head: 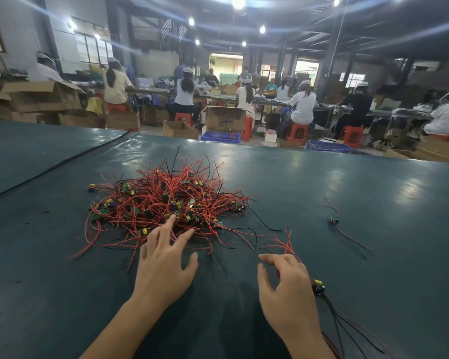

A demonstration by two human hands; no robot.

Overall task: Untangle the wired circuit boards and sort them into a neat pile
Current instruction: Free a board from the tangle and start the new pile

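A tangled heap of small circuit boards with red and black wires [166, 200] lies in the middle of the dark green table [347, 177]. My left hand [163, 260] hovers at the heap's near edge, fingers spread, fingertips touching the nearest wires, holding nothing. My right hand [285, 288] is open, palm down, over a small bunch of sorted boards [318, 287]. Their red wires [287, 244] fan out beyond my fingers and dark wires trail toward the near right edge. I cannot tell if the hand touches them. One single wired board [334, 220] lies apart at the right.
A black cable [62, 164] runs across the table's far left. Beyond the far edge, several seated people work at benches among cardboard boxes [224, 119], red stools and blue crates [221, 137].
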